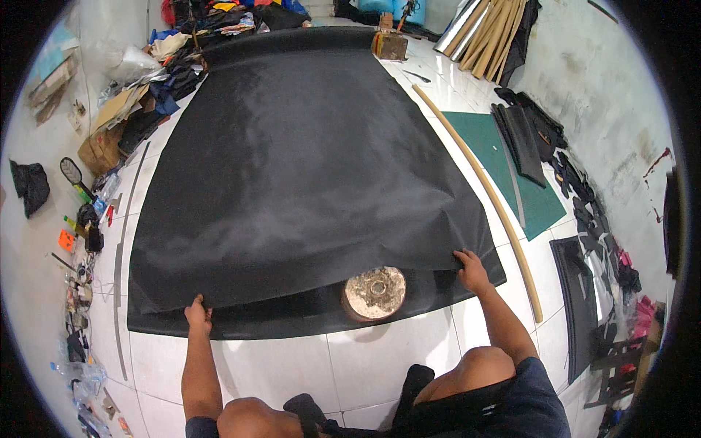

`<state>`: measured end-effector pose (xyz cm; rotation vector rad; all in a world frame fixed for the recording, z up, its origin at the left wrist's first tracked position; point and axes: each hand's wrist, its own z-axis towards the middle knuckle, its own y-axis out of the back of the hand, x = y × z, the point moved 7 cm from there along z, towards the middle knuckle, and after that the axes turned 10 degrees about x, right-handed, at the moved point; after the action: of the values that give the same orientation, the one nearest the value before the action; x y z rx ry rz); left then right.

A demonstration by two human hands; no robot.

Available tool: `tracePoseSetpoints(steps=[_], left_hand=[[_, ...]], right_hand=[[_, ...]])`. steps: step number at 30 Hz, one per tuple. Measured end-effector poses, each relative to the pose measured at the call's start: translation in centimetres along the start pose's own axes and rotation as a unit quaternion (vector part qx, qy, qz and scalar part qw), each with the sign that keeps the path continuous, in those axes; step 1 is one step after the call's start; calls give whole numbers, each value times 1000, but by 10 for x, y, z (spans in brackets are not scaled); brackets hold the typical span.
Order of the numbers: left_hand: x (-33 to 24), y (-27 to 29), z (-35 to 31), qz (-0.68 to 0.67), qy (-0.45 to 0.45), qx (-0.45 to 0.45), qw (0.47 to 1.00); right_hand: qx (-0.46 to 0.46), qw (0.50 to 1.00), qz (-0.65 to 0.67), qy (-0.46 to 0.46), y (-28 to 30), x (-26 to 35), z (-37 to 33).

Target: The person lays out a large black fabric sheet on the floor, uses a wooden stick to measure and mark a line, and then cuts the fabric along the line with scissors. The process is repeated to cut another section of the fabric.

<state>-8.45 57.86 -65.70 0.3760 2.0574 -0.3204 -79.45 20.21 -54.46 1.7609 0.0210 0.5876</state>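
Note:
A large black sheet of fabric-like material [307, 160] covers much of the tiled floor, its far end curving up into a roll. Its near edge is lifted in a shallow wave over another black layer [292, 319]. My left hand [198, 316] pinches that top edge near the left corner. Toward the right corner, the fingers of my right hand [473, 271] are closed on the same edge, where creases run through the sheet. Between my hands a round, worn metal weight [374, 292] rests at the near edge, standing on the lower layer.
A long tan cardboard tube [485, 190] lies along the sheet's right side, beside a green cutting mat [540, 208] with folded black pieces. Several tubes [485, 36] lean at the back right. A block-like weight [391, 46] stands at the far end. Piled cloth [164, 91] and bottles line the left wall.

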Motion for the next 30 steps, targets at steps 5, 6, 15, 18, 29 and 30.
tracePoseSetpoints(steps=[5,6,15,18,29,30], left_hand=[[9,3,0,16,33,33,999],[7,5,3,51,39,39,997],[27,-30,-36,9,-27,-57,998],[47,-66,-59,-71,52,66,994],[70,-160,-111,-34,144,246,958],[72,-159,-110,-32,149,248,957]], right_hand=[[-105,994,24,-6,8,-13,1],[-130,991,20,6,16,-23,9],[-121,977,-141,-109,39,-39,-8],[-103,982,-156,-27,35,22,-23],[87,940,-69,323,-38,239,-17],[91,941,-59,319,-38,238,-19]])
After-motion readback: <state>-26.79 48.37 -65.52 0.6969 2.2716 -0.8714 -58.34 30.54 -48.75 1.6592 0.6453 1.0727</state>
